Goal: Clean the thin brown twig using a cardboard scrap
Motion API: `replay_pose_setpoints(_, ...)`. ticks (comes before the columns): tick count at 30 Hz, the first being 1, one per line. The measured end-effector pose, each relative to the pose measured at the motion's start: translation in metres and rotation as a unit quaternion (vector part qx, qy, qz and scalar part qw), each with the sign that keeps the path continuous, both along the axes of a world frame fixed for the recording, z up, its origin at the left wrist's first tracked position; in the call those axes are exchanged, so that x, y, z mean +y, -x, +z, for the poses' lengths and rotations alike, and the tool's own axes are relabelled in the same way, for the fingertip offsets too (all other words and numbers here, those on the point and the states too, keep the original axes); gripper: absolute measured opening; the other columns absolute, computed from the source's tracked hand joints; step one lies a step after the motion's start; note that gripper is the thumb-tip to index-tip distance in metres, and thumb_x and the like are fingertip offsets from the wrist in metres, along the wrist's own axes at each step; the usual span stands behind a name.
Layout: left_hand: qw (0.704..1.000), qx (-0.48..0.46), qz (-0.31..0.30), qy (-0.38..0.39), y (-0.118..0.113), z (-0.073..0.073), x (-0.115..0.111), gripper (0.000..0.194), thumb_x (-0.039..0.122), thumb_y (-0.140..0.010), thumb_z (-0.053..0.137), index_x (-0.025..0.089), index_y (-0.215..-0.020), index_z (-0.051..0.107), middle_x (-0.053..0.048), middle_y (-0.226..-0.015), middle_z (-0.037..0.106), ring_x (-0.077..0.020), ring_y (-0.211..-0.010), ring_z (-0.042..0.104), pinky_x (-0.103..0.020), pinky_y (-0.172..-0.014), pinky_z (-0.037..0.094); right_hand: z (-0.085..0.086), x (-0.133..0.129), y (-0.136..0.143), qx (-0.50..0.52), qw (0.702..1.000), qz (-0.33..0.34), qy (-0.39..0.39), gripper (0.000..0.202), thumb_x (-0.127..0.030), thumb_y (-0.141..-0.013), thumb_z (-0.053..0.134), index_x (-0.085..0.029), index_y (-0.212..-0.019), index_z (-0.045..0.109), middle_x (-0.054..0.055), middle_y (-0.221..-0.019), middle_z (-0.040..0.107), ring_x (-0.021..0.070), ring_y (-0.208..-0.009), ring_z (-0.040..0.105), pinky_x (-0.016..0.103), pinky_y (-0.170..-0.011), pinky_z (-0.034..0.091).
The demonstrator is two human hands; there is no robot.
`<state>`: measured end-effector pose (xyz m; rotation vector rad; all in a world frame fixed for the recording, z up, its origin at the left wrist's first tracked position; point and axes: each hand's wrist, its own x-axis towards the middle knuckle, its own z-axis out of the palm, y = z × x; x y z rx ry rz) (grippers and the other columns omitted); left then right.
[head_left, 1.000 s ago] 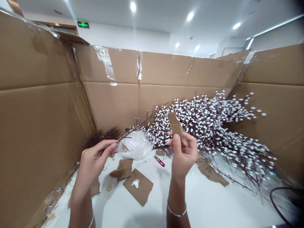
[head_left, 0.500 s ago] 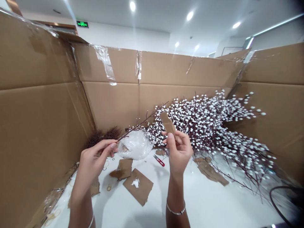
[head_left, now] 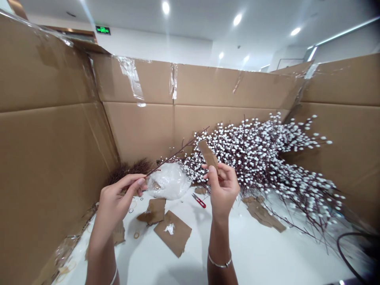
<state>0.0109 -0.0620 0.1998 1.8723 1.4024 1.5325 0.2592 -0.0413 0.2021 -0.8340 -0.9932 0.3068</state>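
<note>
While left hand point(head_left: 117, 200) pinches thin brown twig point(head_left: 172, 157), right hand point(head_left: 223, 190) grips torn cardboard strip point(head_left: 208, 155).

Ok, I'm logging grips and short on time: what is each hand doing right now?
Left hand: closed, fingers pinching a thin brown twig at its lower end.
Right hand: closed, holding a brown cardboard strip upright.

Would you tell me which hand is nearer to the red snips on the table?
The right. The right hand, holding a cardboard strip, hangs just above and right of the red snips. The left hand, pinching a twig, is farther off to their left.
</note>
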Motion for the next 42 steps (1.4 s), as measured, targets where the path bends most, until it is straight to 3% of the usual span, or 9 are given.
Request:
replay_pose_setpoints(15,1.0,-0.005,0.0,0.01,0.0011,-0.0001,0.0006,0.023,0.041,-0.091,0.06,0.022,-0.097,0.071,0.0,-0.079,0.071,-0.0138,-0.067,0.064,-0.026,-0.067,0.054,-0.0006,0.0,0.0,0.014,1.0,0.005,-0.007,0.018,-0.03,-0.086,0.067,-0.018,-0.096,0.059,0.007,-0.086,0.077,0.0144,-0.065,0.068,0.025,-0.056,0.051)
replay_pose_setpoints(23,1.0,0.002,-0.001,-0.01,0.0009,-0.0005,0.0028,0.021,0.04,-0.091,0.06,0.023,-0.096,0.071,0.001,-0.077,0.07,-0.0129,-0.065,0.063,-0.025,-0.066,0.054,0.0002,-0.0026,0.0015,0.024,0.999,-0.03,-0.036,0.015,-0.028,-0.086,0.066,-0.019,-0.097,0.06,0.005,-0.086,0.077,0.015,-0.067,0.069,0.025,-0.057,0.051)
replay_pose_setpoints(42,1.0,0.0,0.004,-0.012,0.0022,-0.001,0.0045,0.021,0.04,-0.09,0.061,0.024,-0.096,0.072,0.002,-0.077,0.071,-0.0124,-0.065,0.064,-0.024,-0.066,0.056,-0.0015,-0.0077,-0.0055,-0.087,0.99,-0.102,-0.031,0.012,-0.023,-0.086,0.067,-0.02,-0.097,0.064,0.003,-0.083,0.074,0.0146,-0.066,0.067,0.027,-0.06,0.051)
